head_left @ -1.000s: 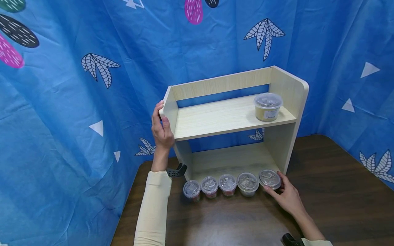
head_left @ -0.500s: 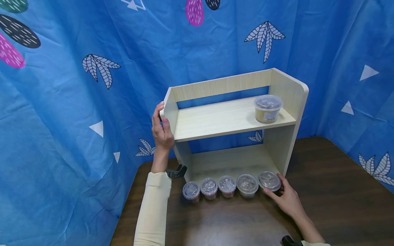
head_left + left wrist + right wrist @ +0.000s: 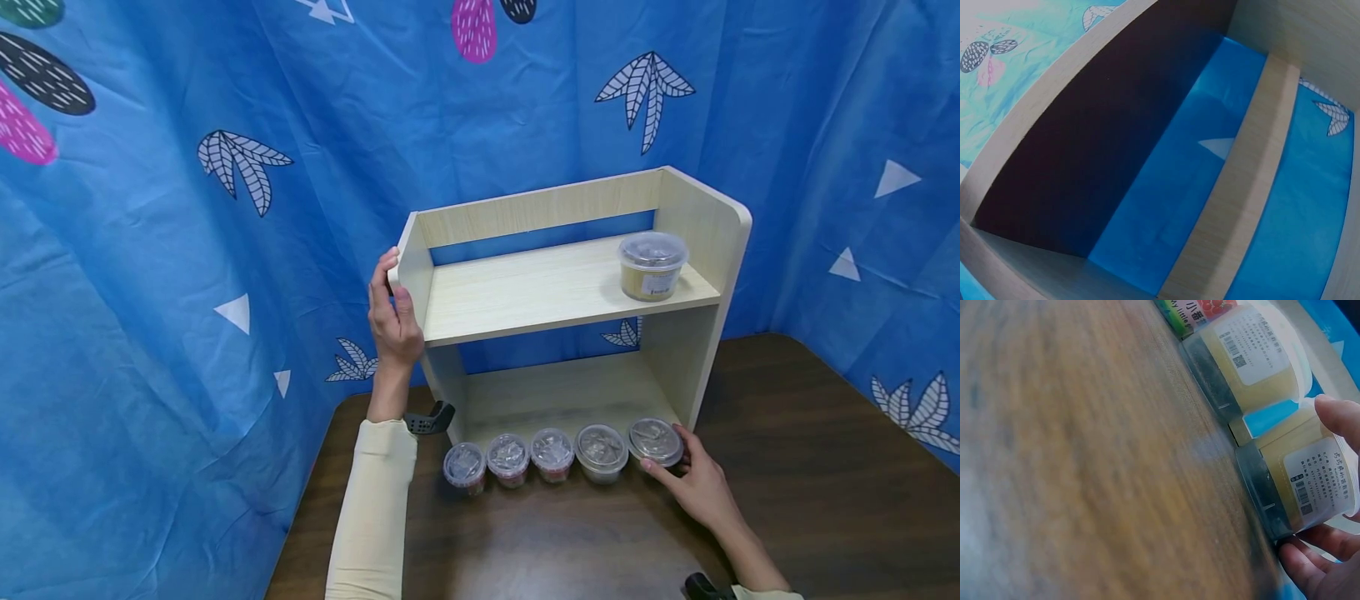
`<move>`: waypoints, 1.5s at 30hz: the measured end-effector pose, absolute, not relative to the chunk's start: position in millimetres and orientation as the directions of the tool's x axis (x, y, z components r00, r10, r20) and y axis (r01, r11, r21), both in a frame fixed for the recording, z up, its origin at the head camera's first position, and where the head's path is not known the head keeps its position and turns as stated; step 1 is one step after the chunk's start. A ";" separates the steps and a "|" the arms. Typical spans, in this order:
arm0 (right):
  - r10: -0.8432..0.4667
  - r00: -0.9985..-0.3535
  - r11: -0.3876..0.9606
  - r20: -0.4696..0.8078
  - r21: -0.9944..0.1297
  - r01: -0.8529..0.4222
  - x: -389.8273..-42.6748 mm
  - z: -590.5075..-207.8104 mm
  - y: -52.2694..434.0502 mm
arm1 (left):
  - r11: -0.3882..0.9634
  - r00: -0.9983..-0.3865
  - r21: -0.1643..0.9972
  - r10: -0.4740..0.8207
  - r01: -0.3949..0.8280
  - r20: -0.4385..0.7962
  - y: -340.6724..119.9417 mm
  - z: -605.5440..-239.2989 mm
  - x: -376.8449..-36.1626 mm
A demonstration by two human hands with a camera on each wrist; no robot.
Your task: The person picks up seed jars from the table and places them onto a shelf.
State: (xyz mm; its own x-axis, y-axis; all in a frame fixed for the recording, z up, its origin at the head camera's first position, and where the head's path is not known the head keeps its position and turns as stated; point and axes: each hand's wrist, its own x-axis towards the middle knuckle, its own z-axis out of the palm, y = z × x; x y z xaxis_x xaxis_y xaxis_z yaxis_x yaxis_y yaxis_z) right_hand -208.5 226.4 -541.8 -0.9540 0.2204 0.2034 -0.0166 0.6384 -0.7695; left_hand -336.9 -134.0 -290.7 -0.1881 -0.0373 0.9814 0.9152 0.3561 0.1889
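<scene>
A: Head view; our right hand [image 3: 701, 486] curls round the rightmost cup [image 3: 656, 442] of the row on the table [image 3: 810, 500], just before the shelf unit [image 3: 705, 225]; our left hand [image 3: 393, 312] grips its left panel.

B: Right wrist view; cup [image 3: 1307, 481] looks light, thin, slick; we take the sidewall; neighbour cup [image 3: 1247, 359] crowds it.

A: Left wrist view; only boards.

the shelf [image 3: 555, 292] is pale wood-grain laminate, smooth and matt. the worktop [image 3: 810, 483] is dark brown wood-look, smooth with a slight sheen. the tubs [image 3: 600, 452] are clear glossy plastic with printed paper labels. the backdrop [image 3: 150, 250] is thin blue cloth, matt, softly creased. the sleeve [image 3: 375, 517] is cream knit fabric.
</scene>
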 end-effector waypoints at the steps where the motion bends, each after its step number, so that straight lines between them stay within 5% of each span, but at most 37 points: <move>1: 0.223 -0.953 0.636 0.204 -0.771 -0.016 -208.4 -542.1 226.3 | 0.358 -0.187 0.188 -0.037 0.914 0.982 -134.0 -290.7 -336.7; 45: 0.357 -0.881 0.641 0.311 -0.767 -0.011 -206.7 -535.1 226.7 | 0.361 -0.191 0.190 -0.033 0.913 0.981 -134.4 -289.9 -334.9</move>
